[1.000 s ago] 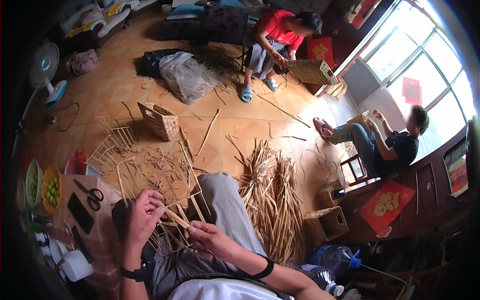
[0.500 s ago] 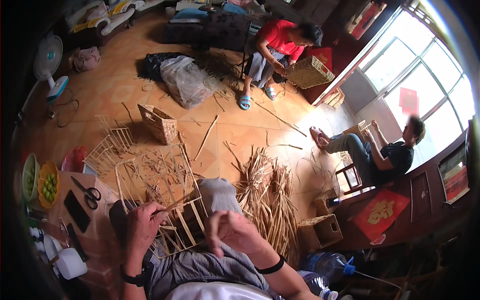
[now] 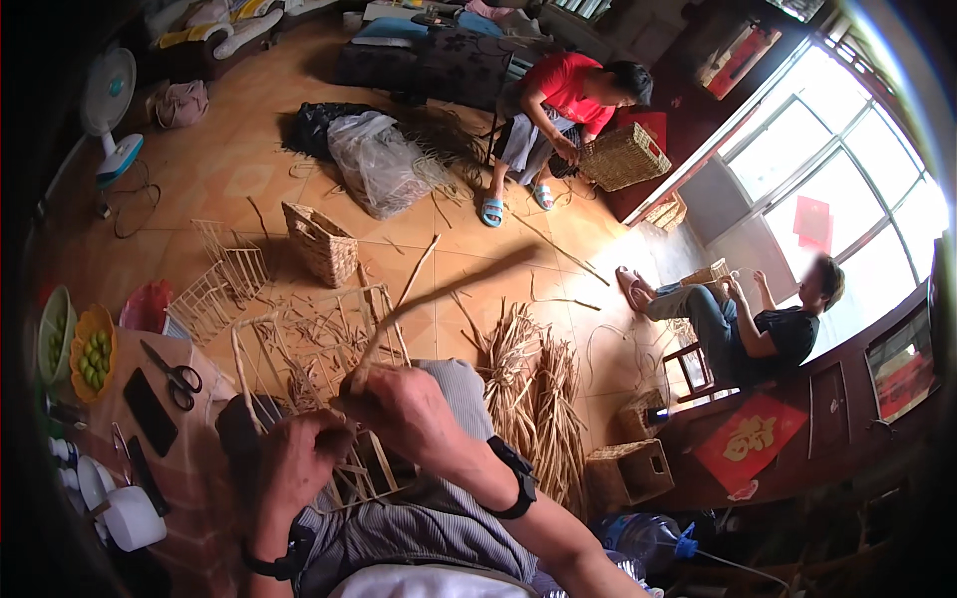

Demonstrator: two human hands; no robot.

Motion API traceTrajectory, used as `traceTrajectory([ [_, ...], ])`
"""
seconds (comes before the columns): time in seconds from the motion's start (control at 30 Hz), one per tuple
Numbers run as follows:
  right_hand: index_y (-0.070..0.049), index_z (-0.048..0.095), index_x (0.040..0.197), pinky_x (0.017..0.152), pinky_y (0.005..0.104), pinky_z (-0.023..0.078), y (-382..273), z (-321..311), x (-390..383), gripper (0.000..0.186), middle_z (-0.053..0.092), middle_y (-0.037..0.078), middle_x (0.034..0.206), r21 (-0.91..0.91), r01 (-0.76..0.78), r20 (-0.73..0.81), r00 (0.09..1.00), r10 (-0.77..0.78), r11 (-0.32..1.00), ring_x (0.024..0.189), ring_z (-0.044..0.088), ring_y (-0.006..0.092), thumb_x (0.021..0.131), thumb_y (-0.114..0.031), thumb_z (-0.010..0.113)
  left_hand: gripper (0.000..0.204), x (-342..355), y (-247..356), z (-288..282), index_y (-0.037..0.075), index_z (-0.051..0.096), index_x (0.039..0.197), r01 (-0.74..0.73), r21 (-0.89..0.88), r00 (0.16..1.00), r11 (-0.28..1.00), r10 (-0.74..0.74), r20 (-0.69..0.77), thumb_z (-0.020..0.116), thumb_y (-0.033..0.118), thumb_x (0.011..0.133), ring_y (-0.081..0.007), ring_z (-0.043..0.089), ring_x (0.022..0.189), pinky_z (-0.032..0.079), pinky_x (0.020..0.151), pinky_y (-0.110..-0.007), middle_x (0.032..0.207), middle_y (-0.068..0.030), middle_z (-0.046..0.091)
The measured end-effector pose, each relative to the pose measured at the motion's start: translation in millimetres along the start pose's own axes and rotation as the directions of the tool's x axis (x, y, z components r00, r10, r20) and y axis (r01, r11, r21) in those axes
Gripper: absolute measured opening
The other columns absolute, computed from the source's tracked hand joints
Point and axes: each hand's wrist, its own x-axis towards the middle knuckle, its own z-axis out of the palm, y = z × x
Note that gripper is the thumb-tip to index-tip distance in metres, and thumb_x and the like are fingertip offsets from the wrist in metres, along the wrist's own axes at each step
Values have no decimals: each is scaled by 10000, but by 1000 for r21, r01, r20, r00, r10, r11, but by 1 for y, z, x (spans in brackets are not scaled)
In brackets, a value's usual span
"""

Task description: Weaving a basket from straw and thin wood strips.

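Observation:
An open basket frame [image 3: 383, 463] of thin pale rods rests on my lap, partly covered by my hands. My right hand [image 3: 414, 409] is closed around a long brown dried plant strand [image 3: 449, 291]. The strand's free end sticks out up and to the right, smeared by motion. Close beside it, my left hand [image 3: 297, 460] is at the left part of the frame with fingers curled in. What its fingertips pinch is hidden. Bundles of dried plant strands [image 3: 518, 384] lie on the floor to the right of my knee.
At left, a tabletop holds scissors [image 3: 177, 381], a black phone [image 3: 151, 411] and an orange bowl [image 3: 80, 364] of green fruit. A woven basket [image 3: 321, 244] and bare frames [image 3: 234, 264] stand ahead. Two people [image 3: 573, 95] [image 3: 773, 324] handle baskets. Water bottles [image 3: 648, 538] are at lower right.
My right hand has moved left from over my lap to beside my left hand and has closed on the strand. The strand now swings out to the upper right.

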Motion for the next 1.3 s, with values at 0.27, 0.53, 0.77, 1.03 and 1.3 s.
traceTrajectory([
  [0.27,-69,661,840,636,500,505,56,2,43,255,634,210,739,-221,37,83,996,-19,975,748,652,443,894,-272,805,277,2,-8,6,18,646,1323,-57,-235,990,970,25,-137,567,88,1066,-275,737,1067,553,936,-354,1169,-179,759],
  [0.53,-47,701,791,621,492,532,53,22,52,229,678,180,712,-552,155,152,985,-84,819,706,699,395,847,-232,823,254,-6,-2,-9,12,682,1281,-187,-36,981,982,185,-54,523,77,1093,-342,759,1080,583,911,-401,1166,-184,764],
  [0.77,-52,682,944,621,462,540,25,19,41,190,703,167,756,-482,66,23,998,-63,874,724,712,390,942,-223,765,306,1,-13,-11,-4,648,1341,17,-77,992,997,-7,129,501,159,1127,-278,755,1120,574,970,-369,1197,-173,765],
  [1.03,-59,660,1104,622,389,550,6,24,-54,269,688,126,887,-237,-44,-220,976,-9,971,689,693,309,916,-137,836,434,40,-15,-26,19,641,1339,442,-520,855,731,-169,490,571,396,1135,-130,687,1143,551,975,-276,1187,-93,725],
  [1.3,-73,650,1004,598,442,512,29,53,-83,258,625,128,859,-336,-116,-192,980,53,935,703,636,351,905,-202,850,298,43,-12,-5,-5,608,1250,265,-460,866,848,0,500,701,150,1012,-72,645,957,520,875,-259,999,-19,721],
])
